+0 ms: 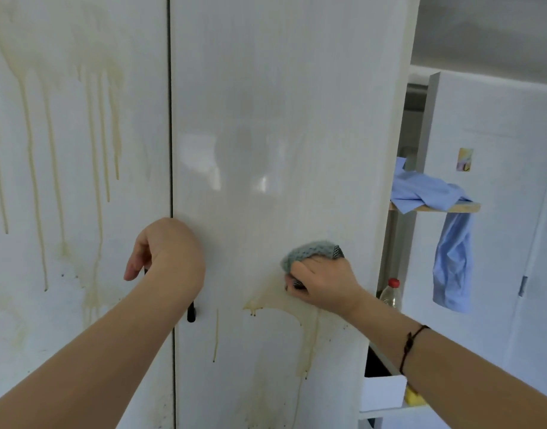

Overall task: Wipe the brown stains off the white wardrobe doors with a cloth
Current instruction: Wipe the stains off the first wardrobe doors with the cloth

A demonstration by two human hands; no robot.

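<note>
Two white wardrobe doors fill the view. The left door carries long brown drip streaks from top to below mid-height. On the right door the upper part looks wiped and shiny, while a brown smear with runs below it sits lower down. My right hand presses a bunched grey-green cloth against that door just above the smear. My left hand rests over the gap between the doors, covering the top of a black handle; its fingers curl loosely.
To the right of the wardrobe stands an open shelf with a blue shirt draped over a wooden board, a clear bottle with a red cap, a white box and a yellow sponge. Further right is a white door.
</note>
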